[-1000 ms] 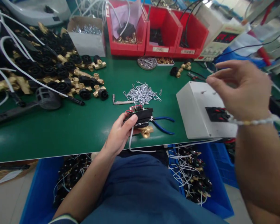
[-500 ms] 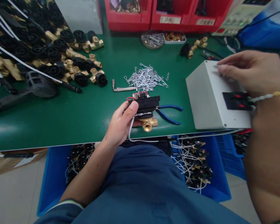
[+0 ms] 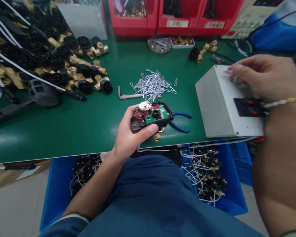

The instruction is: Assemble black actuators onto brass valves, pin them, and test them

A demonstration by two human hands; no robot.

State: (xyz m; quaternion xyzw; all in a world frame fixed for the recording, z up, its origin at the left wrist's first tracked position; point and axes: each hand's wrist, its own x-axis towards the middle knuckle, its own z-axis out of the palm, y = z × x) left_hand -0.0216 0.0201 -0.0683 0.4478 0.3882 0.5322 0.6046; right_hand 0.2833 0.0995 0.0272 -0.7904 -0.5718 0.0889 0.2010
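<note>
My left hand [image 3: 132, 133] is closed around a motorized valve [image 3: 162, 113], thumb along its near edge. The black housing is uncovered and tilted towards me, showing a green circuit board, a round silver motor and red wires. Part of the brass body [image 3: 157, 137] shows beneath, and a white cable runs from it to the right. My right hand [image 3: 263, 74] rests at the top of a grey box [image 3: 212, 105], fingertips pinched at its upper face; what they grip is hidden. A black terminal with red marks [image 3: 250, 107] sits below that hand. Blue-handled pliers [image 3: 182, 122] lie beside the valve.
Silver spring clips [image 3: 154, 84] lie in a pile behind the valve, near an L-shaped tool [image 3: 130, 96]. Brass valve bodies [image 3: 84, 69] crowd the left. Red bins [image 3: 135, 24] line the back. Blue crates [image 3: 233, 184] with wired valves stand below the table edge.
My left hand has tipped the valve so its open top, with board and motor, faces me; the brass body has swung mostly underneath. My right hand stays at the box.
</note>
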